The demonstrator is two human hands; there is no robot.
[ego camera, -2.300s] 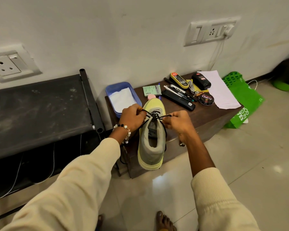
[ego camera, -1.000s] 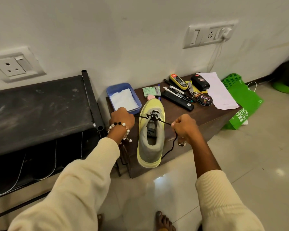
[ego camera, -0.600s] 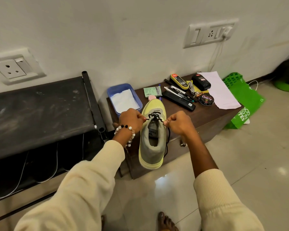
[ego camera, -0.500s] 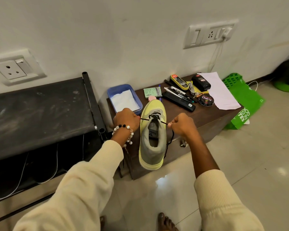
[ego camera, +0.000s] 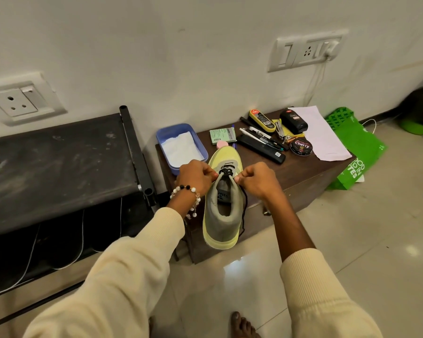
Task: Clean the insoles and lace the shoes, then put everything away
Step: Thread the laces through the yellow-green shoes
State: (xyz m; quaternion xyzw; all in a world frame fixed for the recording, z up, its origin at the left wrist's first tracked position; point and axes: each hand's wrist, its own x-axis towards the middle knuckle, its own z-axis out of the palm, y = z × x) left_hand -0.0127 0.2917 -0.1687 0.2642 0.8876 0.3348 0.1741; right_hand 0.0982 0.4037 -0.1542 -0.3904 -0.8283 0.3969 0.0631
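Shoe lies toe toward wall, heel overhanging; both hands' grips pinch its black lace.

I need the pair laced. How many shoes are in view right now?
1. The yellow-and-grey shoe sits on the brown cabinet, heel hanging over its front edge, between the left hand and right hand. A second shoe may be out of view.
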